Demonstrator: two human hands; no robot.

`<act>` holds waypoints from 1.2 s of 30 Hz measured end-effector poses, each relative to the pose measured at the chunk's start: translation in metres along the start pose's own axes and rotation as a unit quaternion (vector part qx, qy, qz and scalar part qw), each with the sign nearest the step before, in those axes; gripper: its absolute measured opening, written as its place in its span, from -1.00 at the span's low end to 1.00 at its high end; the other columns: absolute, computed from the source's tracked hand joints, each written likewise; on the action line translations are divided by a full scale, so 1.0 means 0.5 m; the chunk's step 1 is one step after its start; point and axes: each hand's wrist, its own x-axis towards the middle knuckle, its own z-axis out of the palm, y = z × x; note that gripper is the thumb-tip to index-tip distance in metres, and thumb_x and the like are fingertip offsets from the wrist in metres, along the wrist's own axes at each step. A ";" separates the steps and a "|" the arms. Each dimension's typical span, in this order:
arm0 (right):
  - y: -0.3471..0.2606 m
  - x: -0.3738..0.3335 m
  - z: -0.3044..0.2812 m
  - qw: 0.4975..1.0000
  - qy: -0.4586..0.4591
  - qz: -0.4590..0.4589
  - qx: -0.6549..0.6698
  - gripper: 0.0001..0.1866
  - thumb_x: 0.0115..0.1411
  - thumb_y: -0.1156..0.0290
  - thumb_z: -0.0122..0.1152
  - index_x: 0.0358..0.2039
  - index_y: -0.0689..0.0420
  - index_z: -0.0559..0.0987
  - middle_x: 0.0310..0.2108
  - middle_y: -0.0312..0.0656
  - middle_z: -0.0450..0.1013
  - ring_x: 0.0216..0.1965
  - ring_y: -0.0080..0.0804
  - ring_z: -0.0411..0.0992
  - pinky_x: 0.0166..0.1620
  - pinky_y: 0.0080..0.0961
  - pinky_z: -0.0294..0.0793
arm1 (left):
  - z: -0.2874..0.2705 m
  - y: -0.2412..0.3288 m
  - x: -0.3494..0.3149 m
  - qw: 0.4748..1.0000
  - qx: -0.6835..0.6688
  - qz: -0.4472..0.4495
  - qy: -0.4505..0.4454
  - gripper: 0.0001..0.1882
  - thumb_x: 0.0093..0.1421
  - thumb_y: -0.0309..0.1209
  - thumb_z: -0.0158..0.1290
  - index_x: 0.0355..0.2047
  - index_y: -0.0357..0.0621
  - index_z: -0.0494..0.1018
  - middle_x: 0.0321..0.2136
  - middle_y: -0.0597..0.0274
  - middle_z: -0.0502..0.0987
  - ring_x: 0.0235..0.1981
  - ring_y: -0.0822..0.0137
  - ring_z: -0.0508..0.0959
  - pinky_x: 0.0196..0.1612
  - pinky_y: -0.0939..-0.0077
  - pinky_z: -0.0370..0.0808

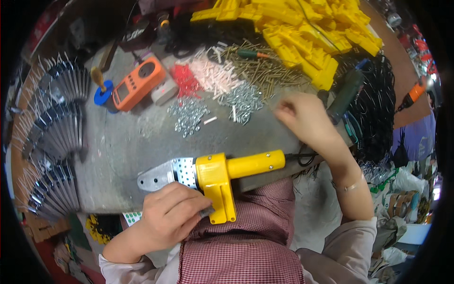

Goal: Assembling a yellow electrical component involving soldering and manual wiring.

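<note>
At far left, well apart from the left hand, three fans of flat metal pieces (54, 130) are laid out. An orange meter (138, 84) lies beyond the left hand. The person's left hand (172, 213) is curled, its fingertips at the bracket of a yellow tool (215, 175); whether they grasp it cannot be told. The tool lies between the hands, its silver nose just beyond the left one, its handle nearer the body than the right. Beyond it are small metal fasteners (241, 102). The right hand (305, 118) has bent fingers, near long brass-coloured screws (269, 75); it seems blurred, so whether it holds something cannot be told. Black cables (378, 94) lie to its right.
</note>
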 end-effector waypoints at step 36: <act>-0.137 -0.218 0.039 0.956 0.158 -0.028 0.246 -0.84 0.01 0.63 0.23 -0.33 0.23 0.56 -0.38 -0.09 0.54 -0.39 -0.23 0.54 -0.36 -0.46 0.53 | 0.050 -0.091 0.316 0.981 -0.145 -0.114 0.065 -0.83 0.15 -0.63 0.02 -0.23 -0.33 0.50 -0.36 0.21 0.60 -0.33 0.47 0.58 -0.23 0.60 0.50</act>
